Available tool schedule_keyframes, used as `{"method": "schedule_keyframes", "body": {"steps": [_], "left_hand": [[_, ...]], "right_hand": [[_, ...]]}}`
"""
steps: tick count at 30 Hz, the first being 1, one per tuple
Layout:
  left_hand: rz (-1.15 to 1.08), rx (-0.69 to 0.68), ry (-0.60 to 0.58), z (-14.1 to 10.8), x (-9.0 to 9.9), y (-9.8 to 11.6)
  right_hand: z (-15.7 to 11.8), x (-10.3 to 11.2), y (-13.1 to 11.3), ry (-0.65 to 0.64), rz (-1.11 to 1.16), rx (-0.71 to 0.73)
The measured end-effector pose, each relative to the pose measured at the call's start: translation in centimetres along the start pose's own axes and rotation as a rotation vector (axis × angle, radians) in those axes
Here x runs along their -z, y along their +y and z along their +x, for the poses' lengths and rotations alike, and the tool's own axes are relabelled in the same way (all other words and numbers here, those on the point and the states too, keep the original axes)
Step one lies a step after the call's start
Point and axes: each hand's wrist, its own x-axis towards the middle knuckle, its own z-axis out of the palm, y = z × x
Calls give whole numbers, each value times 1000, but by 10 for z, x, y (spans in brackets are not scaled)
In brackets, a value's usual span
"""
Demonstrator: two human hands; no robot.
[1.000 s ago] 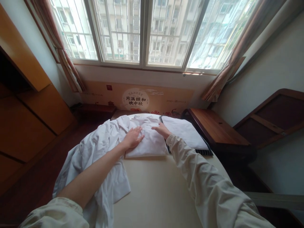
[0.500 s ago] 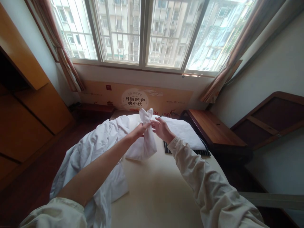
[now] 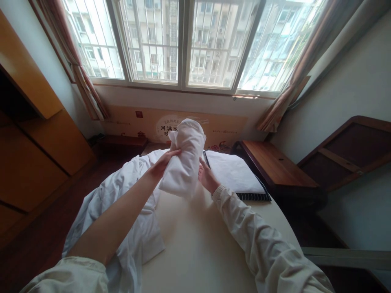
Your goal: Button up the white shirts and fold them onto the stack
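A folded white cloth (image 3: 185, 162) is held up above the round table, loosely bundled, its upper end rounded. My left hand (image 3: 165, 162) is closed on its left side, thumb on the front and the other fingers largely hidden. At its lower right edge, my right hand (image 3: 207, 175) has curled fingers pressed against the cloth, partly behind it. A crumpled heap of white fabric (image 3: 122, 191) lies on the left of the table. To the right rests a flat folded white piece (image 3: 235, 173) on top of a dark striped cloth (image 3: 255, 197).
The cream round tabletop (image 3: 195, 244) lies beneath my forearms. A wooden bench-like piece of furniture (image 3: 275, 162) stands close by on the right. Beyond the table are a printed banner (image 3: 125, 118) and a barred window (image 3: 210, 44). Wooden cabinets (image 3: 39, 162) stand at the left.
The white cloth has been raised and turned, showing a broad rolled shape instead of a pinched, twisted one. My left hand has moved left, and my right hand slightly lower along its edge.
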Motion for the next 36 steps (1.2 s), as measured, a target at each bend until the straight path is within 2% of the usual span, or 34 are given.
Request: {"method": "schedule_keyframes", "body": {"steps": [4, 7, 10, 14, 16, 19, 23, 26, 29, 31, 33, 36], "left_hand": [[-37, 16, 38, -8, 2, 10], [-1, -27, 96, -5, 16, 2], [133, -66, 185, 0, 32, -20], [444, -58, 286, 4, 43, -54], [538, -107, 318, 9, 43, -67], [532, -202, 309, 21, 37, -76], [388, -363, 218, 45, 11, -69], [324, -418, 155, 69, -25, -58], [290, -395, 159, 94, -68, -56], [292, -352, 171, 110, -93, -64], [337, -284, 195, 122, -112, -80], [449, -198, 232, 131, -127, -113]], "right_hand": [[-9, 4, -17, -65, 315, -151], [-13, 17, -20, 53, 352, -196], [-16, 32, -16, 145, 215, -208], [-21, 47, -10, 68, -82, -207], [-23, 53, -10, 54, -221, -134], [-25, 65, -14, 84, -347, 16], [-29, 96, -33, 138, -303, 148], [-30, 133, -48, 207, -254, 202], [-26, 179, -54, 267, -252, 220], [-24, 208, -49, 326, -304, 215], [-26, 232, -36, 384, -393, 165], [-36, 253, -8, 455, -604, -27]]}}
